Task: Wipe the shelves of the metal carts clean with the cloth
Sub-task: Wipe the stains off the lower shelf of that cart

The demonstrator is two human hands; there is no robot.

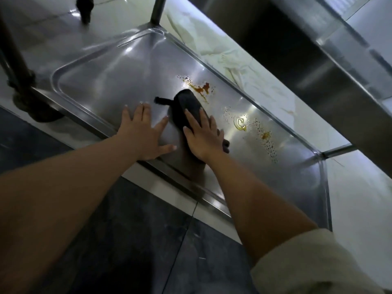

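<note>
Head view: only cam I've got, looking down at both hands over a low cart shelf.
Shelf (pixel 118 81): stainless tray w/ raised rim, runs diag from upper left to lower right; shiny, glare spots on it.
Cloth (pixel 186 102): dark, bunched, lying on shelf near its middle; one thin tail sticks out to the left.
R hand (pixel 203 136): flat on top of cloth, fingers straight and close together, pressing it down onto the metal. Thumb side faces the other hand. Pale sleeve (pixel 297 262) pushed up on that arm.
L hand (pixel 144 134): flat on bare shelf just left of cloth, fingers spread wide, thumb out toward cloth; holds nothing. Can't tell if thumb touches the cloth.
Red-brown stain (pixel 201 89): splatter just beyond cloth's far end, touching or nearly so, I can't tell which.
Yellow smear (pixel 240 124): oily ring right of R hand, near it but apart.
Speckles (pixel 267 141): brown dots trailing toward shelf's right end.
Cart post (pixel 158 9): upright tube at far corner.
Floor (pixel 127 240): dark tiles under my arms, light tiles past the cart.
</note>
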